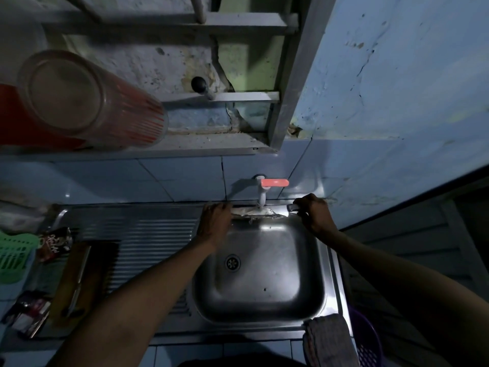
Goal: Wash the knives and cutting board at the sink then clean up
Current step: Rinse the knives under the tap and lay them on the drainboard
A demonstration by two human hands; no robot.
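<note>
A knife (260, 212) lies crosswise under the white tap with a red lever (274, 182), at the back rim of the steel sink (264, 295). My right hand (313, 214) grips its handle at the right end. At the left end, the fingers of my left hand (215, 223) close over the blade. Water appears to splash on the blade below the spout. To the left, a wooden cutting board (66, 284) rests on the ribbed drainboard (148, 234), and a second knife (79, 276) lies along the board.
A grey cloth (328, 337) hangs over the sink's front right corner, beside a purple basket (367, 340). A green basket (13, 255) and snack packets (55, 242) sit at the far left. A clear jar (87, 99) lies on the shelf above.
</note>
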